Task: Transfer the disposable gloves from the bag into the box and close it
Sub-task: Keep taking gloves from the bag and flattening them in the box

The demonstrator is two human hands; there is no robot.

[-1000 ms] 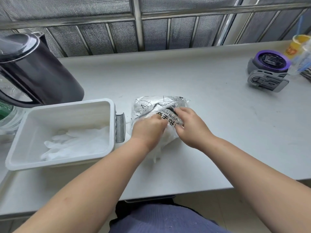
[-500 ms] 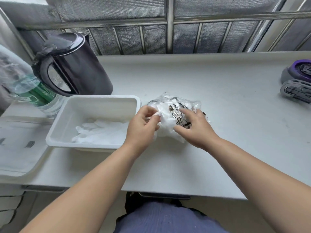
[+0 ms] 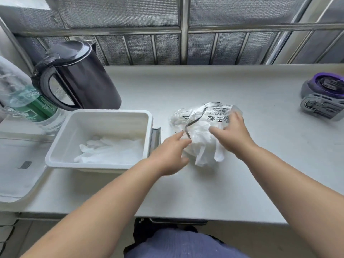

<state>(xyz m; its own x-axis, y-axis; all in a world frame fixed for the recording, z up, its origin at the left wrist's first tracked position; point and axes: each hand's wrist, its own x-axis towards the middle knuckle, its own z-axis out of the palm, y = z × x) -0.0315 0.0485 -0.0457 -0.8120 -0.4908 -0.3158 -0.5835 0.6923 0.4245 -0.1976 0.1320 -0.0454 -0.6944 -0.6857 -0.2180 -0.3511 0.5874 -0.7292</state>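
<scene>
Bag (image 3: 197, 121) held under right grip (image 3: 232, 135); left grip (image 3: 170, 153) spread beside it

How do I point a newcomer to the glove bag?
Start at the grey counter below the window grille and find the open white box beside the black kettle. Just right of that box lies the bag, under the right hand. It is the only crumpled clear bag with black print, white gloves spilling from its near end.

Crumpled clear bag (image 3: 200, 116) spilling white gloves (image 3: 204, 155) is held under the right grip (image 3: 232, 135); the open white box (image 3: 93, 167) sits left of the left grip (image 3: 168, 155).
</scene>
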